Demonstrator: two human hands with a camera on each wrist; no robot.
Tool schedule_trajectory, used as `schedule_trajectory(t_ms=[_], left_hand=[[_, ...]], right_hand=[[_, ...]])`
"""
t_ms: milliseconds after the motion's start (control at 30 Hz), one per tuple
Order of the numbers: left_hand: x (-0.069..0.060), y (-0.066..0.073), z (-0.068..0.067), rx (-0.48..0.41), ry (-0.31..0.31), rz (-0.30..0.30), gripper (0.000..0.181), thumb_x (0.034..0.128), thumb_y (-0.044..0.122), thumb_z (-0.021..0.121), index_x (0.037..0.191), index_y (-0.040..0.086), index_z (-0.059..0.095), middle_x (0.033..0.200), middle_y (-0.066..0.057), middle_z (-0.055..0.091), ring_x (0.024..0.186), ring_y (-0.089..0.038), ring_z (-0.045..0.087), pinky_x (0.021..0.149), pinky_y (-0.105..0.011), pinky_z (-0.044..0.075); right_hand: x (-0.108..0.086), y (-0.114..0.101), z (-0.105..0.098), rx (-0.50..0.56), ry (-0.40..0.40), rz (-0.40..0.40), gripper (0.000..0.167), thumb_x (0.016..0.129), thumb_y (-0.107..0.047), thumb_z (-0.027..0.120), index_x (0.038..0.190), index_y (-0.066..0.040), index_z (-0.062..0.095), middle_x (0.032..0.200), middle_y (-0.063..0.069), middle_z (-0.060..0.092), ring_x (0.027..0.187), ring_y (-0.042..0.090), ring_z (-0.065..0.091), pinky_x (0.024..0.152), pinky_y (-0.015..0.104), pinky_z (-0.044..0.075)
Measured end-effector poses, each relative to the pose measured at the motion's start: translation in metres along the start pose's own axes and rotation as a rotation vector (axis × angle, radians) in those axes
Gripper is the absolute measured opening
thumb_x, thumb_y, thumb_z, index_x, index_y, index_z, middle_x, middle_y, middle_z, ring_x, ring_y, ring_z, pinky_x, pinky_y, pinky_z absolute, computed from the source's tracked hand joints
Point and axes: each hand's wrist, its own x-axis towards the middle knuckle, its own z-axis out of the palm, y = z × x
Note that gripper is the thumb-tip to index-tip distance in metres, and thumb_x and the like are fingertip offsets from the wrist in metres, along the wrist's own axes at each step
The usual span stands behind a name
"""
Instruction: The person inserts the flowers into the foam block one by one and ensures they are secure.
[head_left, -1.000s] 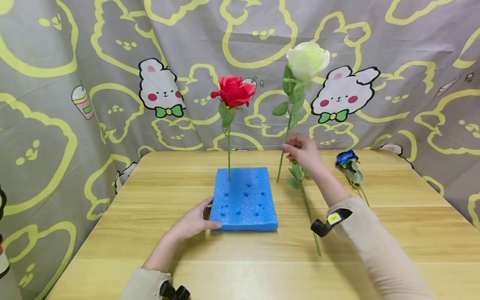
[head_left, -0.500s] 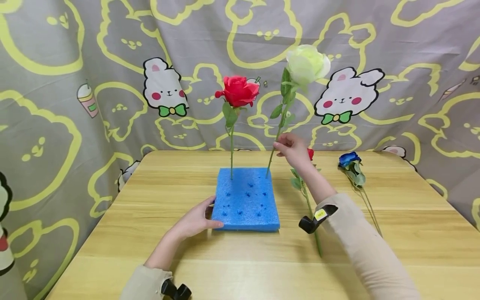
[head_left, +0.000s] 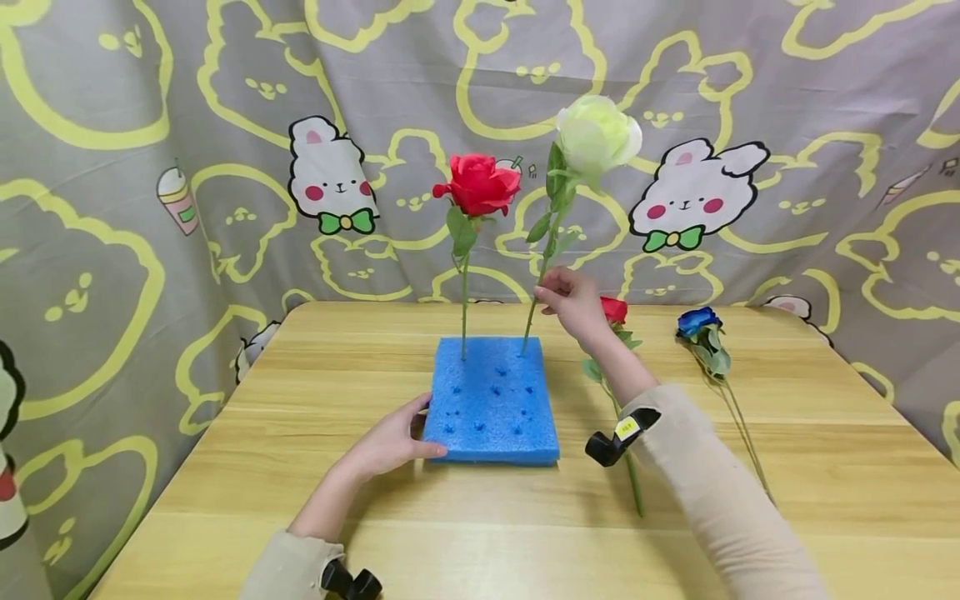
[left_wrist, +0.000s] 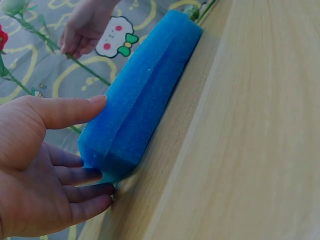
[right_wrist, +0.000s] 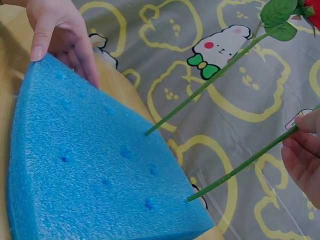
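A blue foam block (head_left: 487,408) with several small holes lies on the table. My left hand (head_left: 390,442) rests against its near left corner, thumb at the front and fingers along the side, spread and fairly straight in the left wrist view. A red rose (head_left: 480,185) stands upright in the block's back left. With thumb and fingertips, my right hand (head_left: 576,307) pinches the stem of a white-green rose (head_left: 598,135), which leans right. The stem's lower end (right_wrist: 190,199) meets the foam at the back right; how deep it sits I cannot tell.
Right of the block, another red rose (head_left: 614,310) lies on the wooden table (head_left: 315,367), partly behind my right forearm. A blue rose (head_left: 699,321) lies farther right. A patterned grey curtain (head_left: 405,75) hangs behind the table.
My right hand has moved left with the white-green rose, bringing its stem from beside the block onto the back right of the foam. The left hand keeps its place on the block.
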Motion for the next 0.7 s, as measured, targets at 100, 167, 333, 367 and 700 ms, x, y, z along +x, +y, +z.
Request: schedule_trajectory(t_ms=[100, 167, 333, 367, 700], left_hand=[[-0.0006, 0.0006, 0.0001, -0.002, 0.002, -0.002, 0.089, 0.0767, 0.021, 0.076, 0.143, -0.007, 0.024, 0.139, -0.023, 0.039, 0.124, -0.036, 0.041, 0.102, -0.048, 0.033], [-0.0008, 0.0011, 0.0001, -0.001, 0.004, -0.003, 0.088, 0.0765, 0.021, 0.076, 0.142, -0.007, 0.025, 0.139, -0.022, 0.04, 0.124, -0.036, 0.041, 0.102, -0.048, 0.033], [-0.0005, 0.0018, 0.0002, 0.0, 0.008, -0.002, 0.088, 0.0763, 0.02, 0.076, 0.142, -0.007, 0.026, 0.138, -0.022, 0.04, 0.124, -0.036, 0.042, 0.102, -0.048, 0.033], [-0.0004, 0.0018, 0.0002, 0.003, 0.007, -0.001, 0.087, 0.0763, 0.02, 0.076, 0.142, -0.007, 0.026, 0.138, -0.022, 0.04, 0.124, -0.036, 0.042, 0.102, -0.048, 0.033], [-0.001, 0.0015, -0.0002, 0.023, -0.004, 0.006, 0.089, 0.0774, 0.023, 0.075, 0.142, -0.008, 0.023, 0.139, -0.024, 0.038, 0.124, -0.037, 0.041, 0.102, -0.049, 0.033]], right_hand=[[-0.0001, 0.0012, 0.0022, -0.007, -0.001, 0.001, 0.017, 0.091, -0.007, 0.059, 0.099, 0.008, 0.056, 0.089, 0.013, 0.059, 0.082, 0.022, 0.06, 0.071, 0.035, 0.054], [0.0001, 0.0018, 0.0034, -0.009, 0.001, 0.002, 0.017, 0.091, -0.007, 0.059, 0.1, 0.007, 0.057, 0.089, 0.014, 0.06, 0.083, 0.023, 0.06, 0.071, 0.036, 0.054], [0.0004, 0.0044, 0.0052, -0.017, -0.006, -0.002, 0.017, 0.091, -0.009, 0.059, 0.1, 0.006, 0.057, 0.091, 0.016, 0.06, 0.088, 0.031, 0.059, 0.072, 0.036, 0.054], [0.0002, 0.0052, 0.0054, -0.025, -0.008, -0.003, 0.017, 0.091, -0.009, 0.059, 0.1, 0.006, 0.057, 0.091, 0.016, 0.06, 0.089, 0.033, 0.059, 0.072, 0.037, 0.054], [-0.0026, 0.009, 0.0069, -0.097, -0.031, 0.012, 0.017, 0.092, -0.012, 0.059, 0.099, 0.003, 0.057, 0.093, 0.017, 0.061, 0.089, 0.031, 0.06, 0.075, 0.045, 0.052]])
